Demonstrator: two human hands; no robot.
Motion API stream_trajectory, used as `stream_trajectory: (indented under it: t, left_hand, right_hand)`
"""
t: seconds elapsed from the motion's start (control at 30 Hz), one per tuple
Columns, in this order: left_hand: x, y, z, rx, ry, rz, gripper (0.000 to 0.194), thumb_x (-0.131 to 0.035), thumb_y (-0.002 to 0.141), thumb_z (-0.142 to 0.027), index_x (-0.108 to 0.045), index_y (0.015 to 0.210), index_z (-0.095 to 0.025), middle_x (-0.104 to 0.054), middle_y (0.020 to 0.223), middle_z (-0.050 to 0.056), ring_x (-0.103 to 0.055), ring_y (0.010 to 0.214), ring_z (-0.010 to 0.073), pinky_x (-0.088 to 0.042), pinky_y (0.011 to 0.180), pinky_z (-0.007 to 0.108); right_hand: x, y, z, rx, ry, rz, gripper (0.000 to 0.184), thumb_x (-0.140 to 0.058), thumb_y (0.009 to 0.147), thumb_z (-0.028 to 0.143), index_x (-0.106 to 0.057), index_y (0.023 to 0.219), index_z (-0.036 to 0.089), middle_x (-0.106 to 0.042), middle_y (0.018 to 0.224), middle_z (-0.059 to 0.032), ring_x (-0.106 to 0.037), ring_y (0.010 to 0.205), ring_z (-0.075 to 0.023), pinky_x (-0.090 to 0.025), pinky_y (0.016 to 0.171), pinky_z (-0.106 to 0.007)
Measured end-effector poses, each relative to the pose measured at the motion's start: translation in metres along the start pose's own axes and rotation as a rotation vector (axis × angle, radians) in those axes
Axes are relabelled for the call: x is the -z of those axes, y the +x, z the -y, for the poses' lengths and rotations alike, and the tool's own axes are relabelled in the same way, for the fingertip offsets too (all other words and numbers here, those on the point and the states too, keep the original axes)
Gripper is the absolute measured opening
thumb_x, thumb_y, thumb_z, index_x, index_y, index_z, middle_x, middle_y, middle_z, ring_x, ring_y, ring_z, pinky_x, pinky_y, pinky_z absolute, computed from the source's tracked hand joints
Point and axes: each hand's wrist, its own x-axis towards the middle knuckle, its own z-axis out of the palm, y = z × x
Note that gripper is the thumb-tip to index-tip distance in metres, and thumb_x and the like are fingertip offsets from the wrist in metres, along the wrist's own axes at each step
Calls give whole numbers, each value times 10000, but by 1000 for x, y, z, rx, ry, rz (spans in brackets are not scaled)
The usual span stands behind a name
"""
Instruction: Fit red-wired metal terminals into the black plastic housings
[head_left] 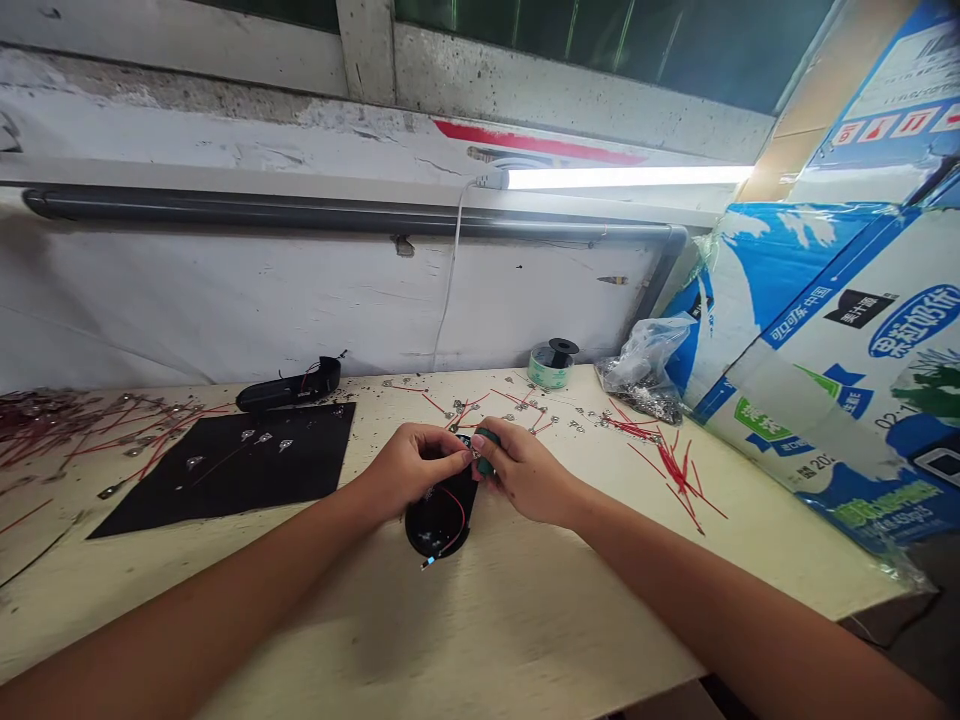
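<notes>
My left hand [409, 470] is closed, thumb and forefinger pinched together at the upper end of a black plastic casing [433, 528]. What sits between those fingertips is too small to make out. My right hand [529, 475] is wrapped round a dark green rounded object [491, 438], its fingertips meeting the left ones. The casing lies on the table beneath both hands, its wide round end towards me. A thin red wire [459, 500] curves inside it, and a small blue and white tip [427, 563] pokes out at the near edge. The hands hide the casing's far end.
A black mat [255, 480] with several small metal pieces lies left, a second black casing [289, 387] behind it. Red wires [679, 470] are scattered right. Tape roll [550, 368], plastic bag [649, 360] and blue-white carton [817, 370] stand along the back and right.
</notes>
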Motion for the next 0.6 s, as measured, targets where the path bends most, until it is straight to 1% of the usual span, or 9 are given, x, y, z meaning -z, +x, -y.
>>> stream_trajectory:
  t: [0.13, 0.33, 0.5, 0.6]
  left_hand:
    - [-1, 0, -3, -27, 12, 8, 291, -718, 814, -445, -760, 781, -159, -750, 797, 63, -652, 723, 165, -484, 674, 260]
    - [-2, -1, -4, -31, -8, 8, 254, -719, 821, -412, -766, 786, -165, -757, 814, 62, -655, 747, 164, -482, 694, 257]
    - [-2, -3, -7, -24, 15, -4, 288, -697, 836, -435, -753, 789, -157, -752, 809, 61, -633, 708, 150, -464, 657, 247]
    - [-2, -3, -8, -16, 33, -45, 315, -697, 824, -459, -734, 784, -149, -733, 785, 55, -601, 659, 140, -434, 590, 241]
  right_hand:
    - [-1, 1, -4, 13, 15, -7, 350, -460, 1001, 504, -501, 809, 214, -564, 726, -6, -450, 556, -116, -375, 489, -240]
    - [-1, 3, -8, -10, 44, -19, 316, -481, 996, 462, -478, 793, 220, -534, 696, 8, -448, 550, -116, -367, 472, -232]
    - [-5, 3, -8, 9, 52, -68, 326, -488, 993, 481, -501, 805, 214, -557, 695, 6, -460, 522, -107, -347, 445, -227]
    - [-4, 3, -3, 17, 62, -93, 337, -501, 982, 492, -535, 808, 205, -591, 703, -6, -505, 513, -114, -364, 442, -237]
